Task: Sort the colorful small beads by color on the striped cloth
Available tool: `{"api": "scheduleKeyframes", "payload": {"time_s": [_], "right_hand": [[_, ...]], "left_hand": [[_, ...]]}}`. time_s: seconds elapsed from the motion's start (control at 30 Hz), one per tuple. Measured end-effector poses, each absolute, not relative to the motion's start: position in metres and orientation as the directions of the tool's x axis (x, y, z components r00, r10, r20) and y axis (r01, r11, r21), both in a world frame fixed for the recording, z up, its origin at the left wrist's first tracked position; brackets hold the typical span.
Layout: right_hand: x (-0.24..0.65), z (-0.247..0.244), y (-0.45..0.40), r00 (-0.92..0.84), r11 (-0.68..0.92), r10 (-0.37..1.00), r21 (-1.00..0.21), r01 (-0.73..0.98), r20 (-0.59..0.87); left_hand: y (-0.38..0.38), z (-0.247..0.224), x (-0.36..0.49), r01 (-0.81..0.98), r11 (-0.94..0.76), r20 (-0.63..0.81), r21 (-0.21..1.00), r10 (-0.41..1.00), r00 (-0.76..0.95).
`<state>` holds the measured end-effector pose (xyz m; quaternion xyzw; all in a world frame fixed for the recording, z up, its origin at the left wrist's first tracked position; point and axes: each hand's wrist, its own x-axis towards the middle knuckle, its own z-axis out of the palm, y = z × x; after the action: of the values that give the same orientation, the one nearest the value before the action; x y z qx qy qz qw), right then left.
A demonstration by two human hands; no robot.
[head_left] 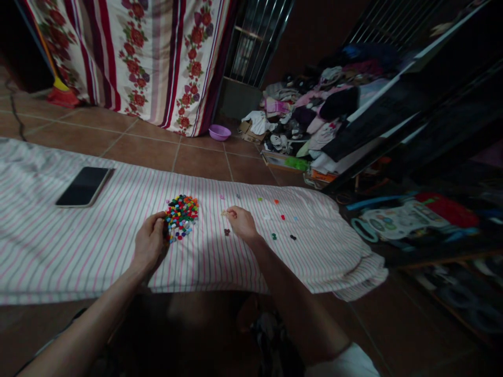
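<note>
A heap of small multicoloured beads [181,217] lies on the striped cloth. My left hand [151,238] rests against the heap's left edge with thumb and fingers closed together; what they hold, if anything, is hidden. To the right of the heap, my right hand [241,222] is pinched low over the cloth, at a small beige bead [224,213]. Around it lie small sorted groups: brown beads [227,232], a pink bead [222,197], a grey bead [238,196], red beads [283,217], an orange bead [276,201], green beads [274,236] and black beads [293,237].
A phone [84,187] lies on the cloth [129,193] at the left. Beyond it are a tiled floor, a purple basin [219,132], a broom [63,94] and a floral curtain [137,57]. A pile of clothes [306,110] stands at the back right.
</note>
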<state>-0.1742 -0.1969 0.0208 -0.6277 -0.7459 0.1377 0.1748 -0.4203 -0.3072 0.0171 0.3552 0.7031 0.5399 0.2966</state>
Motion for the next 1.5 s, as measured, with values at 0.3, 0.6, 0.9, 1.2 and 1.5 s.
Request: {"api": "scheduleKeyframes", "payload": {"time_s": [0.3, 0.6, 0.9, 1.2, 1.5], "right_hand": [[-0.173, 0.022, -0.199, -0.189, 0.221, 0.975, -0.507, 0.833, 0.115], [-0.211, 0.028, -0.218, -0.344, 0.427, 0.904, -0.516, 0.743, 0.253], [-0.255, 0.013, -0.238, -0.456, 0.472, 0.876, -0.481, 0.739, 0.159], [-0.260, 0.011, -0.240, -0.453, 0.482, 0.874, -0.430, 0.764, 0.175], [-0.247, 0.019, -0.236, -0.434, 0.488, 0.872, -0.470, 0.735, 0.227]], "left_hand": [[-0.309, 0.024, -0.417, 0.115, 0.148, -0.057, 0.982, 0.821, -0.568], [-0.307, 0.017, -0.421, 0.177, 0.170, -0.040, 0.969, 0.821, -0.569], [-0.307, 0.008, -0.424, 0.161, 0.177, -0.059, 0.971, 0.829, -0.556], [-0.307, 0.006, -0.426, 0.176, 0.186, -0.061, 0.967, 0.835, -0.546], [-0.309, 0.018, -0.421, 0.163, 0.199, -0.073, 0.966, 0.820, -0.567]]}}
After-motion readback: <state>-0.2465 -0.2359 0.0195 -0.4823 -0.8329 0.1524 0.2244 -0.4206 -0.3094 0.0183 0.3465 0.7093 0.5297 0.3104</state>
